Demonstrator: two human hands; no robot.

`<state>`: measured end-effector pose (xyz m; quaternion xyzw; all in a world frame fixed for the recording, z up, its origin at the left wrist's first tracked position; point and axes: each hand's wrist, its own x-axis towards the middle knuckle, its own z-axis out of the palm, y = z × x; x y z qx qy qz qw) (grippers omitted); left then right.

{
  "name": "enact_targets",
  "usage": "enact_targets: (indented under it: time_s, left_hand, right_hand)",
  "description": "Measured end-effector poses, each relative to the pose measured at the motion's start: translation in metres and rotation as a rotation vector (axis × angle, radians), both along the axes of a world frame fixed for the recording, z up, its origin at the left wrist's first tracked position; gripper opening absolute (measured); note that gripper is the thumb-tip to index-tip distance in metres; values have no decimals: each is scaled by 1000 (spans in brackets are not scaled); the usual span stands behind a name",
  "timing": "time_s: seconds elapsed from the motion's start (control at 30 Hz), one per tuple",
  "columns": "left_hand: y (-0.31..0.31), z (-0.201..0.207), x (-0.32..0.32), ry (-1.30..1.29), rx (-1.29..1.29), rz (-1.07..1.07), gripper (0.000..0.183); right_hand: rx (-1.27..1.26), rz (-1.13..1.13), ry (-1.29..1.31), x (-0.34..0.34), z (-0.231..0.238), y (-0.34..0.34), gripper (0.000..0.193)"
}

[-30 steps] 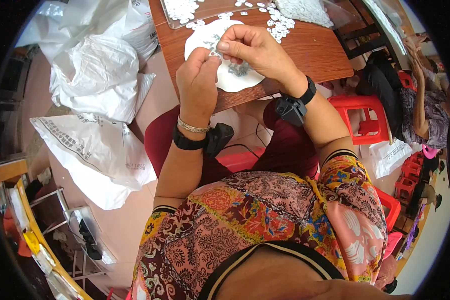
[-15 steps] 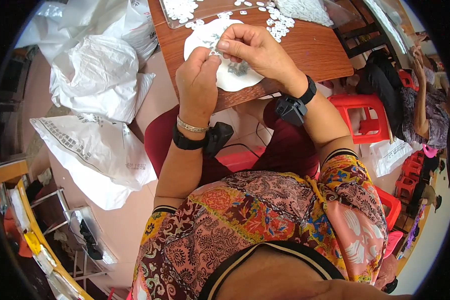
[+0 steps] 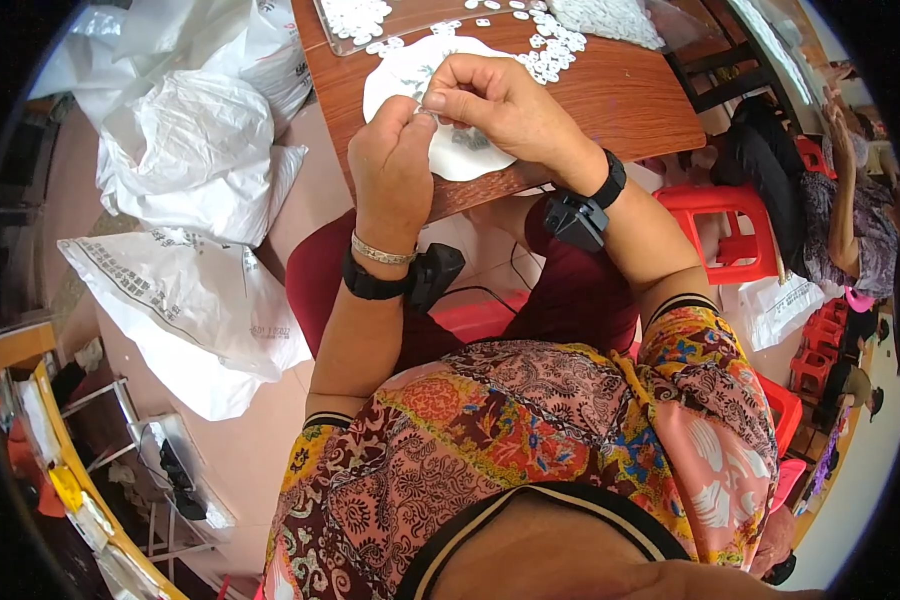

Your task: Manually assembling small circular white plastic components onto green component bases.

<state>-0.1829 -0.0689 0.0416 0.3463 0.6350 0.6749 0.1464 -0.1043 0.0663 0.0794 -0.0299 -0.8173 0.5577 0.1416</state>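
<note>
Above the near edge of a brown table, my left hand (image 3: 394, 165) and my right hand (image 3: 500, 108) meet with thumbs and forefingers pinched together. Between the fingertips sits a small white piece (image 3: 425, 111), mostly hidden, so its exact kind does not show. Under the hands lies a white plate (image 3: 394, 75) with a wavy rim, and small dark grey parts (image 3: 470, 137) rest on it. Beyond my right hand, several small white oval plastic pieces with holes (image 3: 550, 50) are scattered on the table.
A clear tray (image 3: 410, 32) of white pieces and a filled plastic bag (image 3: 610, 22) lie on the far side of the wooden table (image 3: 630, 110). Large white sacks (image 3: 185, 150) stand on the floor at left. A red stool (image 3: 720, 225) and a seated person (image 3: 840, 220) are at right.
The fingertips of both hands have come closer together over the small white piece, which is now more covered. The whole view has shifted slightly.
</note>
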Motion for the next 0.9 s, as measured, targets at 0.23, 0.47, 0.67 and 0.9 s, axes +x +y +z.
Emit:
enact_targets:
  time_s: [0.23,0.47,0.67,0.9]
  left_hand:
    - [0,1,0,-131,59,-47,18]
    - [-2,5,-2,-293,114,-87,18]
    - [-2,3,-9,-443,184,-123,17]
    - [1,4,-6,-404,163,-158,19]
  right_hand:
    - [-44,-16,8,-1,-5,2,15]
    - [108,-228,69,4,11,66,21]
    - [723,-400,-171,15,-29,137,25]
    - [737,-383,-284,2,-37,135,16]
